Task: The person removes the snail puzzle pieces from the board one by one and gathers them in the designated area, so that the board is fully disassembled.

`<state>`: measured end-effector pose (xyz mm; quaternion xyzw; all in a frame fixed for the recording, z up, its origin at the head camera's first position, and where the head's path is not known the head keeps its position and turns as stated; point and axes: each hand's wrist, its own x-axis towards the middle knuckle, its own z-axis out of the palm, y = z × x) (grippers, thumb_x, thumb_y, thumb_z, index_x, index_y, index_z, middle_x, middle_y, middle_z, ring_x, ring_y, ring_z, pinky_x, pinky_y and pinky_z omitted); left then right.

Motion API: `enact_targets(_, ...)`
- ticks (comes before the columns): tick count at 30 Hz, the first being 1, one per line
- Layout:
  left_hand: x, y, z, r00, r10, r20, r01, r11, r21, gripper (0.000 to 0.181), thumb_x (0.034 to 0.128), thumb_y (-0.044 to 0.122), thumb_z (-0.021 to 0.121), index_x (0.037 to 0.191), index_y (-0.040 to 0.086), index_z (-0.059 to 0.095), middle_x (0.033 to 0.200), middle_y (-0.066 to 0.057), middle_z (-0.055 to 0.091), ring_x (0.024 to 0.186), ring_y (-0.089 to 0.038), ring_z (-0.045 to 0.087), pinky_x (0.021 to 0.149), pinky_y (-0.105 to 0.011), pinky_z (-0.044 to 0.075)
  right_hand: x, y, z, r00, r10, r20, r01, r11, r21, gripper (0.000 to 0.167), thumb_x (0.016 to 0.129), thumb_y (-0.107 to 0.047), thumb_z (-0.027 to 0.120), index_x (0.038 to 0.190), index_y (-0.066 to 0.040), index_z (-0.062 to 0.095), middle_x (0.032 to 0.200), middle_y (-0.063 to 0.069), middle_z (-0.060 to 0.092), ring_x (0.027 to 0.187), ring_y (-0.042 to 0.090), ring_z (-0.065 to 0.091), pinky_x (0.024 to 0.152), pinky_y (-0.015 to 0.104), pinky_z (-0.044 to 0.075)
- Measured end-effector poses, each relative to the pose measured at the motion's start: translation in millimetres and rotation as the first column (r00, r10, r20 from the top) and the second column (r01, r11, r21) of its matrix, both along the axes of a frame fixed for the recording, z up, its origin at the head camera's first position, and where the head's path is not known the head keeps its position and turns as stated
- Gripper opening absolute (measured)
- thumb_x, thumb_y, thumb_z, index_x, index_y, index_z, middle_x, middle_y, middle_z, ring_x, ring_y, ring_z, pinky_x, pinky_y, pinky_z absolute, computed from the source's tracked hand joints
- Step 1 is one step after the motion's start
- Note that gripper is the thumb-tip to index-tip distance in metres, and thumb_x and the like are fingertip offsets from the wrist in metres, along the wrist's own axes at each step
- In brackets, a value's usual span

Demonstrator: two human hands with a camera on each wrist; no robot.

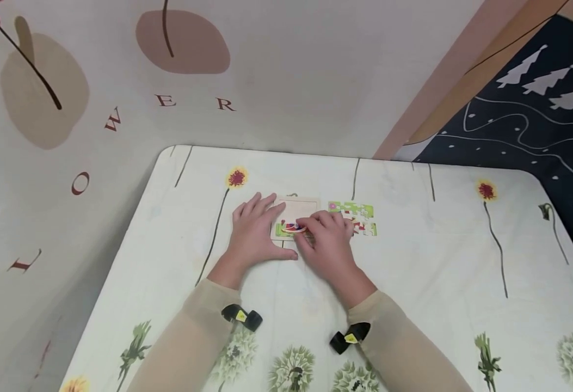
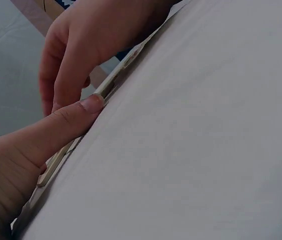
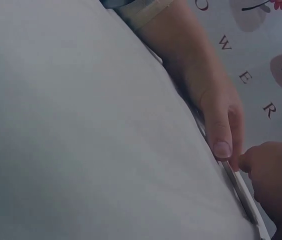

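1. Two bare hands work at one pale wooden puzzle tray, rectangular with a raised rim; the right hand forms the working grip, and the left hand lies to the left of it.

2. Governing relation: the green, red and blue printed puzzle section with a white curved band lies immediately left of the right thumb and index fingertips, at the near side of the tray. Its long axis runs left to right, roughly in line with the near rim. The right hand is the nearer to it.

3. State of the right grip: thumb and index finger stand close together at the right end of the printed section, the other fingers bent. Whether they pinch a piece or merely press on it cannot be told.

4. State of the left hand: fingers extended and apart over the left side of the tray, thumb stretched out along its near side; nothing is clamped.

5. Bare tray floor lies beyond the right fingertips, on the far side of the printed section.

6. Loose green, red and white jigsaw pieces lie to the right of the grip, outside the tray, on the white flower-printed cloth; the right hand partly hides their nearer left portion.
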<state>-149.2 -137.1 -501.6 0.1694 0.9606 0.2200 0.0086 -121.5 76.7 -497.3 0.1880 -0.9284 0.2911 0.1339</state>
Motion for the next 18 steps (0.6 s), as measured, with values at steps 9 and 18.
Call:
enact_targets(9, -0.6, 2.1, -1.6, 1.000, 0.011, -0.027, -0.010, 1.000, 0.005, 0.116, 0.0591, 0.078, 0.090, 0.154, 0.019, 0.060, 0.169, -0.007, 0.039, 0.159, -0.037, 0.021, 0.121, -0.063, 0.018, -4.8, -12, -0.3, 0.996, -0.040, 0.081, 0.032, 0.994, 0.103, 0.027, 0.100, -0.033, 0.072, 0.122, -0.019, 0.079, 0.120, 0.004, 0.064, 0.113, 0.030, 0.047, 0.103, 0.062, 0.030)
enact_targets(18, -0.1, 1.9, -1.6, 1.000, 0.017, -0.005, -0.017, 1.000, 0.002, 0.110, 0.0637, 0.074, 0.089, 0.154, 0.020, 0.059, 0.170, -0.006, 0.038, 0.160, -0.036, 0.020, 0.122, -0.063, 0.017, -5.1, -18, 0.8, 0.995, -0.034, 0.092, 0.028, 0.997, 0.069, 0.028, 0.099, -0.031, 0.074, 0.123, -0.017, 0.078, 0.118, 0.005, 0.060, 0.111, 0.031, 0.046, 0.102, 0.060, 0.030)
